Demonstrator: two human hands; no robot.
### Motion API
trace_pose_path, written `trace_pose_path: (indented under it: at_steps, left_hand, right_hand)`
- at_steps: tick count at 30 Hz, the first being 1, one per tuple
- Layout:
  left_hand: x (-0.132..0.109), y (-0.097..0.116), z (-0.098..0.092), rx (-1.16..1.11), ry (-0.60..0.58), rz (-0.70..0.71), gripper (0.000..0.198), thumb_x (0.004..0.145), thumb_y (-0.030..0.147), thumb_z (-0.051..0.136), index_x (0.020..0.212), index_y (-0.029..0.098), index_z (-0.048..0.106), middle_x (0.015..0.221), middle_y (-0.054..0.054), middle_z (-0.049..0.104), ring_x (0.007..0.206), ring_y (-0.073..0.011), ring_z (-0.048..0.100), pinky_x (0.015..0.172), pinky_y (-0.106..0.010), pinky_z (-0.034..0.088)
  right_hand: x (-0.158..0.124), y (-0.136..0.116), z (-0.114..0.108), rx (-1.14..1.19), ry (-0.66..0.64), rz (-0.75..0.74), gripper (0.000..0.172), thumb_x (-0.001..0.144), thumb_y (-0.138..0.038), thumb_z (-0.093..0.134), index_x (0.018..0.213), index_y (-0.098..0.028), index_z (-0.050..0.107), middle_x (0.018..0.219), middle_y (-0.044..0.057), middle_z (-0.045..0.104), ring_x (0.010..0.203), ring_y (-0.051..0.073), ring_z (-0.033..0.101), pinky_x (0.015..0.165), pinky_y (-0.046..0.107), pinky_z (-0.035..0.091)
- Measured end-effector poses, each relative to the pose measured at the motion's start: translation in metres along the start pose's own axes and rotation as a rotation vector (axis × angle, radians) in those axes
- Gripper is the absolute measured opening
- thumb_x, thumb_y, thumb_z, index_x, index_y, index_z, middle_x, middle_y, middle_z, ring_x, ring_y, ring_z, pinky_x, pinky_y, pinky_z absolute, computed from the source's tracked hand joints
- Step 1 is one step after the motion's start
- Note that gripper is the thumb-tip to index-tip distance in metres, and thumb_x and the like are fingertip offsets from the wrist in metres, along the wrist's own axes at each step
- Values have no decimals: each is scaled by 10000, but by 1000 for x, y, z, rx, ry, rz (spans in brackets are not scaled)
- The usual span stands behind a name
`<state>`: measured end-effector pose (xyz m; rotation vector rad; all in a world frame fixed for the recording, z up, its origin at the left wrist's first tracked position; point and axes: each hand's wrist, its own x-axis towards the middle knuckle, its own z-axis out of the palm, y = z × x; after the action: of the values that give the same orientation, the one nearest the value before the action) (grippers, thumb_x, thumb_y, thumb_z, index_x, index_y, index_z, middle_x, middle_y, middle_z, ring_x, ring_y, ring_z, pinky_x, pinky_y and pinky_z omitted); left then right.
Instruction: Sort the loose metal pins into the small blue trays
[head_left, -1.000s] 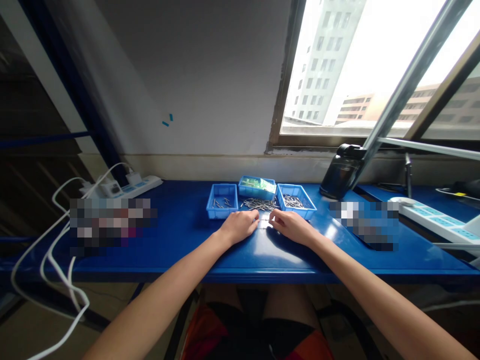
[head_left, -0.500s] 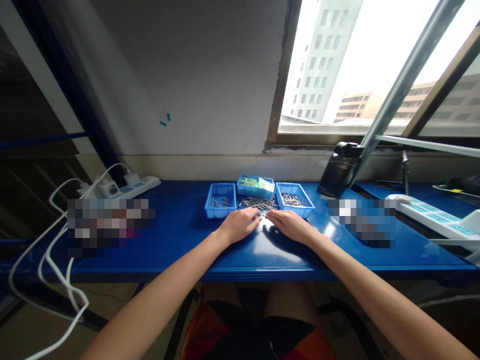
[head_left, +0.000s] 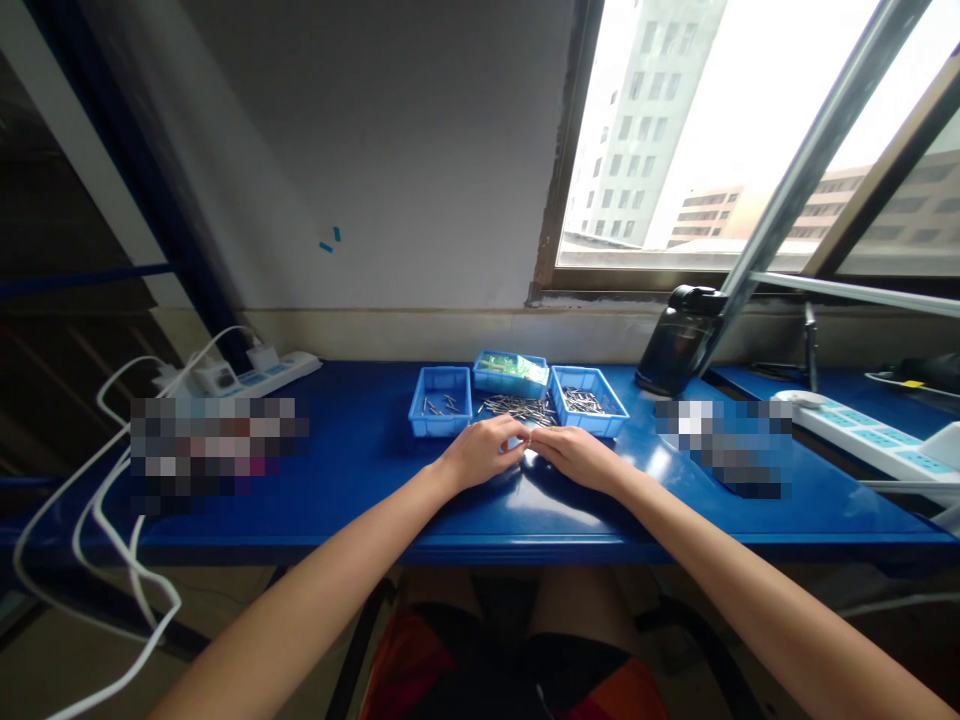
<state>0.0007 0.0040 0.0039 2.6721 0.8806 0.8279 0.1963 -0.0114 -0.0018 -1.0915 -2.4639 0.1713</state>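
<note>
My left hand (head_left: 491,450) and my right hand (head_left: 574,455) meet fingertip to fingertip low over the blue tabletop. Both are closed in a pinch around a small, slim metal piece (head_left: 529,440), mostly hidden by the fingers. Just beyond them lies a loose pile of slim metal pieces (head_left: 517,409), too small to name exactly. A blue bin (head_left: 441,424) behind my left hand holds a few such pieces. Another blue bin (head_left: 592,424) behind my right hand has many more. Between them at the back, a third blue bin (head_left: 510,382) contains green-and-clear plastic packaging.
A black bottle (head_left: 675,340) stands at the back right near a metal post. White power strips (head_left: 862,435) lie at the right, with another strip (head_left: 281,372) and white cables (head_left: 101,520) at the left. Blurred items occupy both sides of the table (head_left: 360,500).
My hands have come closer together, with the fingertips now touching or nearly so. The left fingers have moved slightly right, and the metal piece is more covered. The bins have not moved.
</note>
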Motion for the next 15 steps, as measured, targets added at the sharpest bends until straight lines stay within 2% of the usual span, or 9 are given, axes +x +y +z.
trace_pose_path:
  at_steps: [4, 9, 11, 15]
  left_hand:
    - [0, 3, -1, 14, 9, 5, 141, 774, 213, 503, 896, 191, 570, 853, -5, 595, 748, -117, 569, 706, -216, 453]
    - [-2, 3, -2, 127, 0, -85, 103, 762, 241, 507, 847, 188, 526, 737, 9, 600, 666, -134, 574, 602, -219, 433]
    - [-2, 1, -1, 184, -12, -106, 90, 787, 261, 482, 829, 188, 514, 725, 7, 608, 647, -141, 578, 574, -223, 417]
    - [-2, -2, -1, 224, -26, -121, 106, 831, 271, 435, 837, 191, 504, 763, -2, 629, 673, -152, 597, 581, -227, 415]
  right_hand:
    - [0, 0, -1, -8, -8, 18, 296, 912, -369, 347, 870, -197, 584, 765, 37, 632, 701, 145, 583, 644, 239, 410]
    - [1, 1, -5, -26, 24, 97, 292, 870, -412, 435, 1034, -201, 552, 674, 14, 624, 590, 134, 564, 567, 227, 391]
    - [0, 1, -5, -19, 41, 96, 293, 880, -407, 414, 1025, -194, 554, 664, 17, 624, 578, 132, 561, 558, 225, 386]
    - [-1, 3, -4, -16, 56, 70, 290, 909, -350, 346, 915, -196, 591, 783, 51, 658, 679, 147, 598, 622, 236, 408]
